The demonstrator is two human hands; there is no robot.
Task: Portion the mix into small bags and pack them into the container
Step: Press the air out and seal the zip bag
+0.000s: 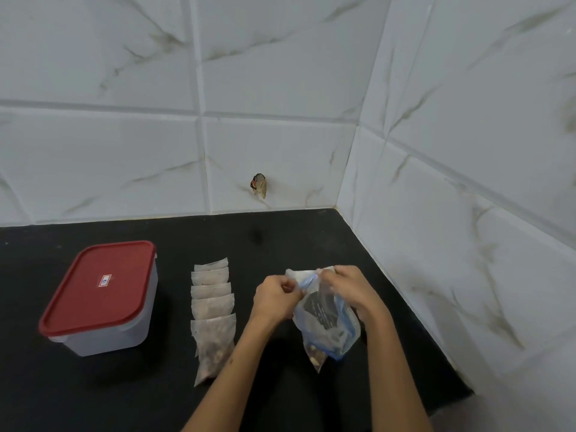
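Observation:
A large clear bag with a blue zip edge is held above the black counter. A little of the mix lies in its lower corner. My left hand pinches one side of the bag's mouth and my right hand pinches the other side. Several small filled bags lie in an overlapping row on the counter, left of my hands. The clear container with a red lid stands at the left, lid on.
White marble-look tiled walls meet in a corner behind and to the right of the counter. A small brown thing sticks out of the back wall just above the counter.

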